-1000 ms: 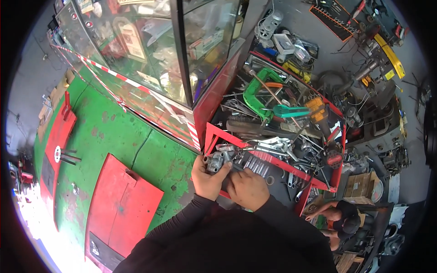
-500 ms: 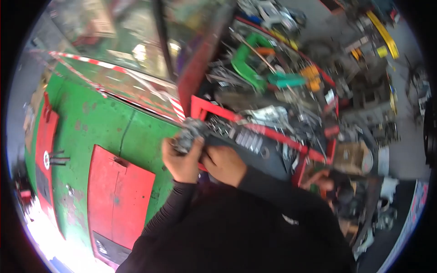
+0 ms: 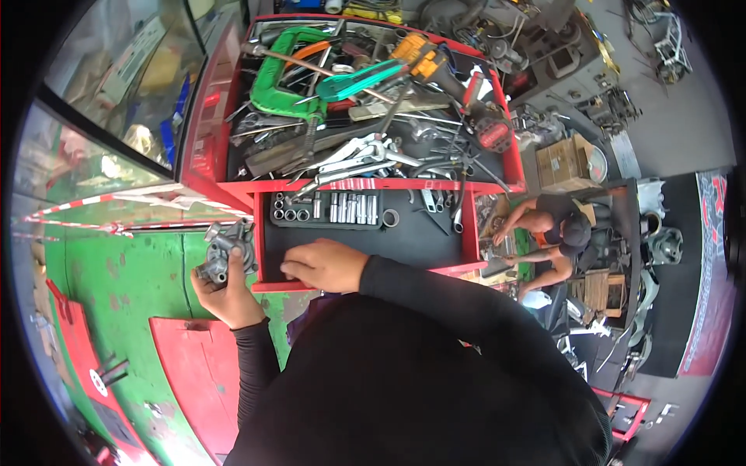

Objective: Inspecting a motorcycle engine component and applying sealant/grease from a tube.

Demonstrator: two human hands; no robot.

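My left hand is closed round a grey cast-metal machine part with stubs and a round opening, held up just left of the open drawer. My right hand hovers over the front left of this red-edged drawer, fingers curled together. Whatever they may pinch is hidden or too small to make out. Behind it in the drawer lies a black tray with a row of long chrome sockets and several short ones. A loose metal ring or socket lies beside the tray.
Above the drawer, the red tool chest top is heaped with spanners, a green C-clamp and a yellow-black power tool. A glass cabinet stands left, red panels lie on green floor. A person crouches at right.
My hands were together at the metal part; now they are apart. The left keeps the part, while the right is over the drawer. My view has turned toward the tool chest.
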